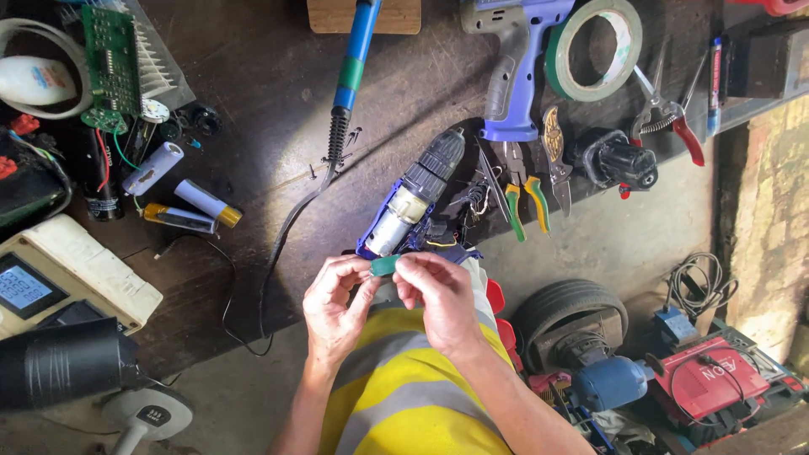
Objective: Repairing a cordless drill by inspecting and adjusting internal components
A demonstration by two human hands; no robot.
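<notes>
My left hand and my right hand meet over the front edge of a dark workbench. Both pinch a small green piece between their fingertips. Just beyond it lies an opened blue drill with its silver motor and dark chuck showing, and loose wires beside it. A yellow vest with grey bands is below my hands.
A blue soldering iron, cylindrical battery cells, a green circuit board and a white meter lie left. A purple drill shell, tape roll, pliers and cutters lie right. A wheel and red tool sit on the floor.
</notes>
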